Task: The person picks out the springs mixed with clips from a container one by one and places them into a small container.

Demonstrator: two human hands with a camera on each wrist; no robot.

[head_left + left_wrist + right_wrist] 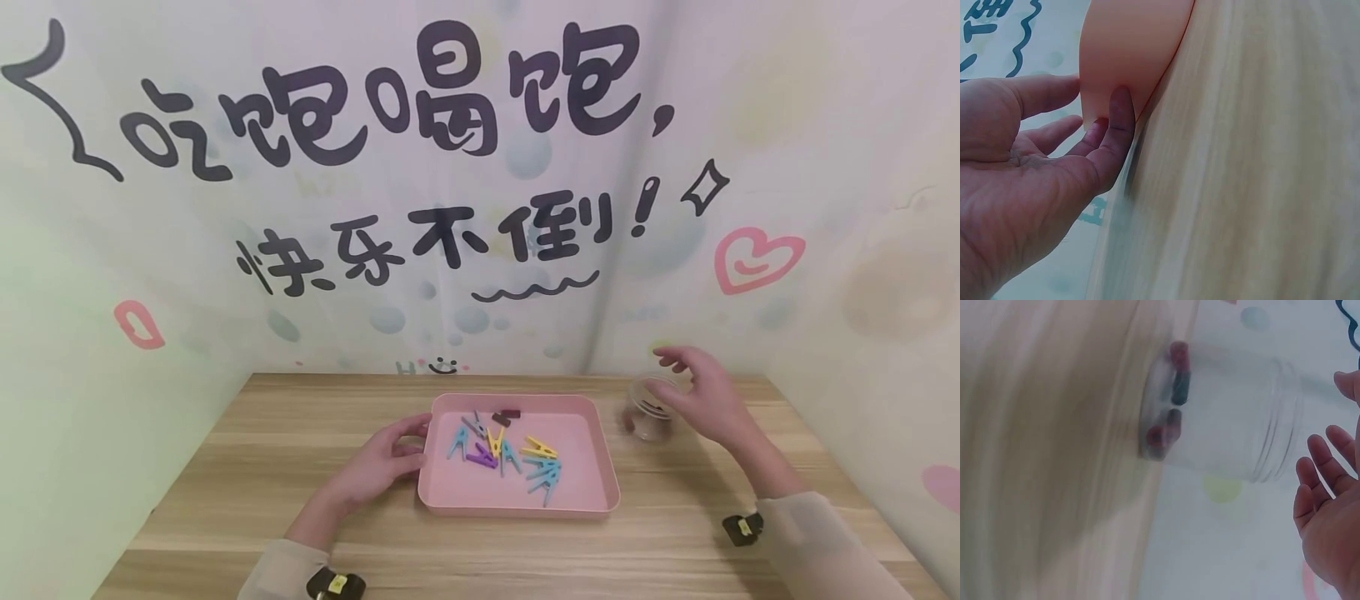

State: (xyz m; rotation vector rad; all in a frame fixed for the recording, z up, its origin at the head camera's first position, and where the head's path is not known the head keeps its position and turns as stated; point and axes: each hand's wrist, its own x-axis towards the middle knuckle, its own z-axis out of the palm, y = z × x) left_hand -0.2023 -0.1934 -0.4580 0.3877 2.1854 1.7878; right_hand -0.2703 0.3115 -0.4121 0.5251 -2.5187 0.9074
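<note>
A pink rectangular tray (487, 493) lies on the table, holding several clothespins (508, 457) in blue, yellow, purple and grey. My left hand (386, 457) is at its left side, and in the left wrist view the fingertips (1121, 103) touch the outer wall with loosely bent fingers. A clear jar (1222, 412) with a threaded neck stands upright right of the tray, several dark red and dark green capsule-like pieces (1172, 431) at its bottom. Beside and above its mouth is my right hand (708, 400), fingers spread and loosely bent, nothing held.
Two small dark brown pieces (506, 417) lie near the tray's back edge. The wood-grain table (525, 558) meets a printed backdrop (360, 333) behind the tray and jar, with pale side walls left and right.
</note>
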